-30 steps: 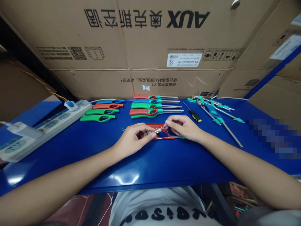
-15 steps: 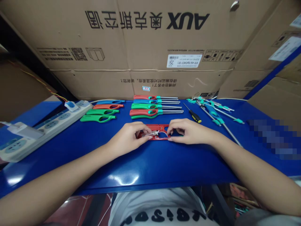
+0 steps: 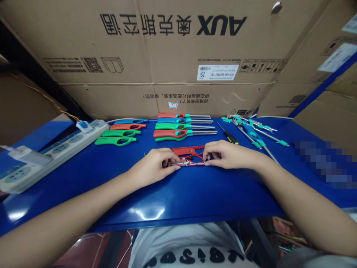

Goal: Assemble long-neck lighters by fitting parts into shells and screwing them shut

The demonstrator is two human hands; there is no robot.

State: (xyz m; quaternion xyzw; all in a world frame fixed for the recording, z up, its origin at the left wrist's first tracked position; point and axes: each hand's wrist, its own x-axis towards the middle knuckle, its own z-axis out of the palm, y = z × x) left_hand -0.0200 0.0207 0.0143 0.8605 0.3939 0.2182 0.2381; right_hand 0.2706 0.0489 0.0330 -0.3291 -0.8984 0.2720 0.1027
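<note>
On the blue table lies a red lighter shell half with its inside facing up. My left hand pinches the left end of a thin clear inner part with wires that sits along the shell's near edge. The fingertips of my right hand hold the right end of that same part, beside the trigger loop. Both hands rest on the table surface.
Behind the hands lie several assembled long lighters and several loose handle shells. A small screwdriver and several metal nozzle assemblies lie at right. A white power strip sits at left. Cardboard boxes stand behind.
Both hands have drawn slightly nearer to me with the wired inner part, and the red shell now shows more fully behind the fingers.
</note>
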